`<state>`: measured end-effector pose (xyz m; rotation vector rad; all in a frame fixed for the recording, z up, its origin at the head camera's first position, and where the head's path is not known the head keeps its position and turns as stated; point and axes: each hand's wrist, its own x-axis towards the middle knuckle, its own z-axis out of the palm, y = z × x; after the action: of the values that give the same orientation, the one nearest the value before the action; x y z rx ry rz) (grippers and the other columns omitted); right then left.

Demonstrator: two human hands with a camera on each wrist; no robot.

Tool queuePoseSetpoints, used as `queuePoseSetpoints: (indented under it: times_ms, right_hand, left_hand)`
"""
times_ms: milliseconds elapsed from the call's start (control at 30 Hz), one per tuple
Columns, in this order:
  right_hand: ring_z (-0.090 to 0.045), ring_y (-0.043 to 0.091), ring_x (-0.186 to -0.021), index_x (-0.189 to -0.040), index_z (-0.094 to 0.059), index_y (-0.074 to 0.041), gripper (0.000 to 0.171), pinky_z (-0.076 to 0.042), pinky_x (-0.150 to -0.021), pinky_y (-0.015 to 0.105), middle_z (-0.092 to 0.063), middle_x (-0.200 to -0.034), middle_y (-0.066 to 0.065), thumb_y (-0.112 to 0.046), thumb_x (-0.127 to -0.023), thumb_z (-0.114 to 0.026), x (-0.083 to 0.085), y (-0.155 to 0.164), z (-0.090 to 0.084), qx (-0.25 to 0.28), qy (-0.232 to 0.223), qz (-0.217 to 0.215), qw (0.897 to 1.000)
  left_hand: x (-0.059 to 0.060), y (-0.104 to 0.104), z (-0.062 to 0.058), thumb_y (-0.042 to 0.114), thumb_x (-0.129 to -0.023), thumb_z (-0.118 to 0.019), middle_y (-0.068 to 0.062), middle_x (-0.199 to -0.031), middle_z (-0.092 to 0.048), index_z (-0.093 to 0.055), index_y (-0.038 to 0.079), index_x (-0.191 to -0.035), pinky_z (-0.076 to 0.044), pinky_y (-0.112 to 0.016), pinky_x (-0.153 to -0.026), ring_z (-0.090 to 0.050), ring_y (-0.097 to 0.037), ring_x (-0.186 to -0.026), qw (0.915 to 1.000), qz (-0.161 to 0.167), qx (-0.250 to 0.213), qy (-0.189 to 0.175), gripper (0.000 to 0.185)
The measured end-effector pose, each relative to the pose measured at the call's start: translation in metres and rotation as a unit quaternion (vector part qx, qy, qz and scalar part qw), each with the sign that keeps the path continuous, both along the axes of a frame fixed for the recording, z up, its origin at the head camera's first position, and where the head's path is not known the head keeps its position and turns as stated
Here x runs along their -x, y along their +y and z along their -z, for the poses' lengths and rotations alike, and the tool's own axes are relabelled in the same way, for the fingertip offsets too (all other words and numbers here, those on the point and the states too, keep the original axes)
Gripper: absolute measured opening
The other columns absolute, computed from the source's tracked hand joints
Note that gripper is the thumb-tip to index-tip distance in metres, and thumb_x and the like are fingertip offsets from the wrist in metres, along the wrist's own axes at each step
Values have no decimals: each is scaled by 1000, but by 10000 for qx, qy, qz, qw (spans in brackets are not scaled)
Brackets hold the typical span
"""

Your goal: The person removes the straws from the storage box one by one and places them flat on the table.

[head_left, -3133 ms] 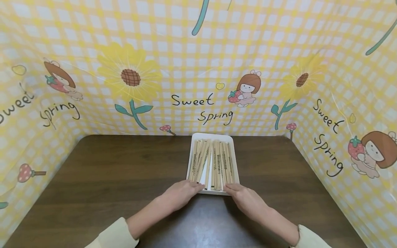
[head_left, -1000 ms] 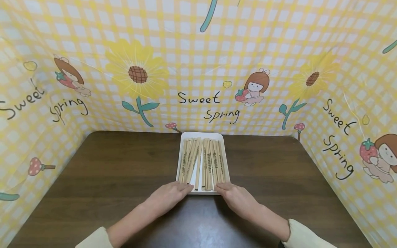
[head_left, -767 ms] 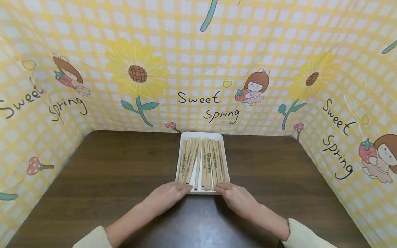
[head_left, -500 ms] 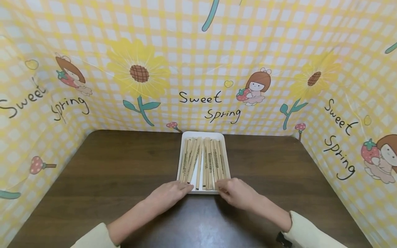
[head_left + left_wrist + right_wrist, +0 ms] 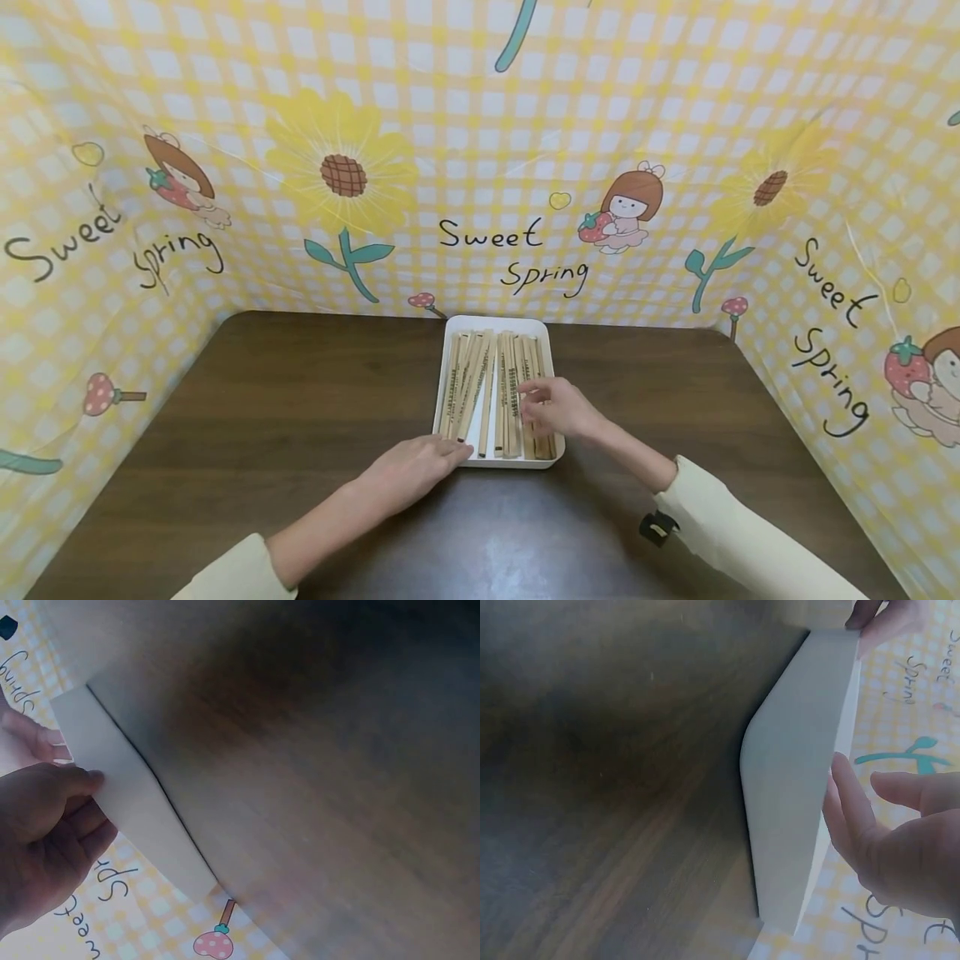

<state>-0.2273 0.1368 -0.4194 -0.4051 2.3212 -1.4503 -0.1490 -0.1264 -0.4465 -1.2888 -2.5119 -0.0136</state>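
"Sweet Spring" showing in black script on yellow gingham plastic backdrop (image 5: 480, 125), repeating left, centre, right; dark print on wooden sticks (image 5: 513, 392) staying unreadable.

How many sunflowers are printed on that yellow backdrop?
2. One sunflower is on the back wall, left of the words; the other sunflower is near the right corner. More may lie outside the frame.

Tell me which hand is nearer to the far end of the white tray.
Right. The right hand hovers over the wooden sticks midway along the white tray; the left hand rests at its near left corner.
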Motion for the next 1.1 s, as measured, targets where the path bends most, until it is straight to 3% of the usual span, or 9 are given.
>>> queuePoseSetpoints:
  times_ms: [367,667,1100]
  right_hand:
    - [-71,33,-89,-130,-56,11,37,-62,-68,37,-68,-109,25,6,-94,-58,19,-8,5,-311,-118,491,9982]
    - [-73,27,-76,-132,-56,10,39,-62,-63,33,-70,-107,24,-1,-95,-59,28,-12,11,-1039,763,458,9906]
    - [-71,20,-62,-131,-56,12,41,-60,-58,28,-70,-102,24,1,-91,-59,39,-18,14,-1665,971,369,9806]
  left_hand:
    - [1,2,-2,-3,-87,-67,-11,-112,-72,-69,1,-118,-56,-32,-89,-68,-23,-103,10000,-38,51,-10,32]
    - [-2,2,-3,-4,-86,-68,-12,-113,-71,-69,1,-118,-57,-33,-87,-68,-24,-102,9999,-111,69,-106,33]
    - [-1,2,0,-5,-86,-67,-12,-112,-71,-69,1,-119,-57,-34,-89,-68,-24,-103,9998,-81,-20,-203,33]
